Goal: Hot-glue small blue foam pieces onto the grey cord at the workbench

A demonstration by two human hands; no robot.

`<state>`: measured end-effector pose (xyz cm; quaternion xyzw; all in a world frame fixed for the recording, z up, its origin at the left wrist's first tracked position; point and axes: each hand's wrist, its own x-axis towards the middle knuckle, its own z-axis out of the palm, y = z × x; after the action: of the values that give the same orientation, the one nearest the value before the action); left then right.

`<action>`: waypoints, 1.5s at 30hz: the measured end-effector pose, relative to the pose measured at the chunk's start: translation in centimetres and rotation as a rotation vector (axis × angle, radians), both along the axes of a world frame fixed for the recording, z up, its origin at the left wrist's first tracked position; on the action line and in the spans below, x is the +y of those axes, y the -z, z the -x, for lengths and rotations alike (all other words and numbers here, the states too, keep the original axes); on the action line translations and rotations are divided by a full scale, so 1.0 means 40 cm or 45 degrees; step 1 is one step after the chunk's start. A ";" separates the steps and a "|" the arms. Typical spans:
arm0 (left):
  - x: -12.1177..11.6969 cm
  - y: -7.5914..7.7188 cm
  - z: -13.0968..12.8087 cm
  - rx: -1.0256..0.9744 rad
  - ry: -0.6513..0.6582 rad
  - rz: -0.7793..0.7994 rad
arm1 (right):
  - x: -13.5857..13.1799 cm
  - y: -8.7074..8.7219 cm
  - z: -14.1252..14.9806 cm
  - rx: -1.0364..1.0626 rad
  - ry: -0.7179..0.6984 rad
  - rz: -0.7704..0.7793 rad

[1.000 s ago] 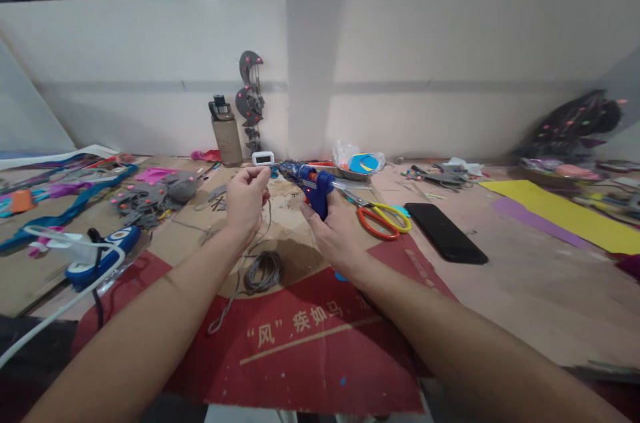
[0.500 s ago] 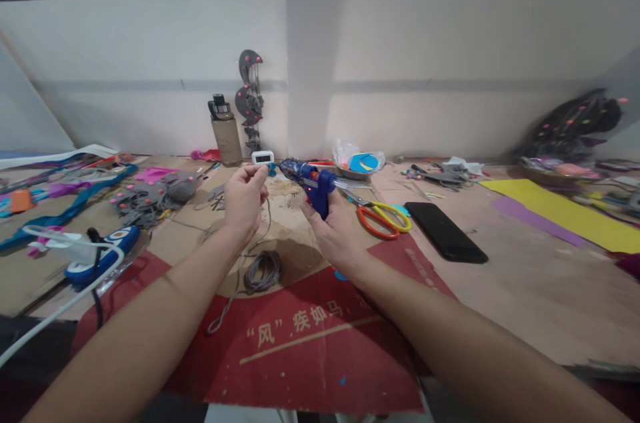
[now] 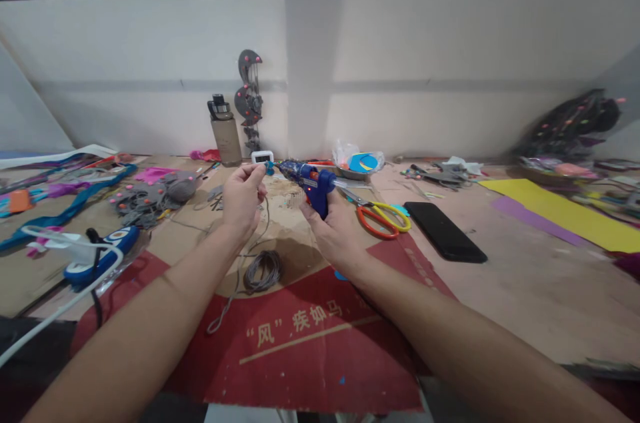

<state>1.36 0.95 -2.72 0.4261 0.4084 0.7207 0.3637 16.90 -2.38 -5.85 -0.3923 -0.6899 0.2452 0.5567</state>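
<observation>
Head view: the right hand (image 3: 331, 226) has its grip wrapped around a blue glue gun (image 3: 320, 191), held above the middle of the tabletop (image 3: 520, 303) with its nozzle pointing left and to the far side. Opposite the nozzle, the left hand (image 3: 243, 199) keeps a pinching grip, thumb against fingers, on a grey cord (image 3: 273, 269). From there the cord hangs down toward the near side, where most of it lies coiled on a red and brown cardboard sheet (image 3: 310, 373), between the two forearms. A small blue piece (image 3: 270, 168) shows between the left fingertips and the nozzle; whether it is pinched too, I cannot tell.

Just right of the gun lie scissors (image 3: 384, 217) with one orange and one yellow handle loop, and farther right a black phone (image 3: 443, 231). On the far side, a bottle (image 3: 226, 137) stands upright by the wall. A blue power strip (image 3: 106, 257) sits at left.
</observation>
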 end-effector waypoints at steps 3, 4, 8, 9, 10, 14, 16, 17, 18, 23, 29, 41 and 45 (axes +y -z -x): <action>0.007 0.004 0.007 -0.025 0.015 -0.004 | 0.008 0.005 0.000 0.072 -0.028 0.088; 0.010 0.007 0.009 -0.023 0.001 -0.016 | 0.015 0.007 0.000 0.115 -0.051 0.155; 0.023 0.020 0.011 0.150 -0.163 -0.110 | 0.070 0.022 -0.015 0.255 -0.182 0.493; 0.023 0.022 0.011 0.246 -0.208 -0.143 | 0.087 0.027 -0.023 0.193 -0.184 0.555; 0.020 0.023 0.010 0.366 -0.248 -0.183 | 0.105 0.033 -0.032 0.069 -0.145 0.582; -0.007 0.013 0.000 0.934 -0.381 -0.360 | 0.144 0.049 -0.067 -0.516 0.262 0.304; -0.023 0.006 -0.007 1.102 -0.455 -0.407 | 0.138 0.045 -0.072 -0.565 0.448 0.115; -0.029 0.004 -0.010 1.148 -0.486 -0.428 | 0.130 0.039 -0.068 -0.531 0.486 0.064; -0.033 0.003 -0.013 1.183 -0.505 -0.450 | 0.120 0.031 -0.061 -0.459 0.463 0.047; -0.035 0.013 -0.019 1.255 -0.392 -0.565 | 0.066 -0.006 0.005 0.302 -0.218 0.333; -0.038 0.026 -0.030 1.131 -0.244 -0.374 | 0.052 -0.012 0.029 0.661 -0.454 0.552; -0.050 0.017 -0.056 0.658 0.200 -0.092 | 0.075 -0.009 0.000 0.336 -0.139 0.259; -0.051 0.017 -0.054 0.668 0.226 -0.082 | 0.073 -0.010 -0.005 0.274 -0.119 0.239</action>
<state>3.54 -1.10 -3.39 0.6435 0.4266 0.5638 0.2935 17.10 0.52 -5.47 -0.3815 -0.6177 0.3750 0.5764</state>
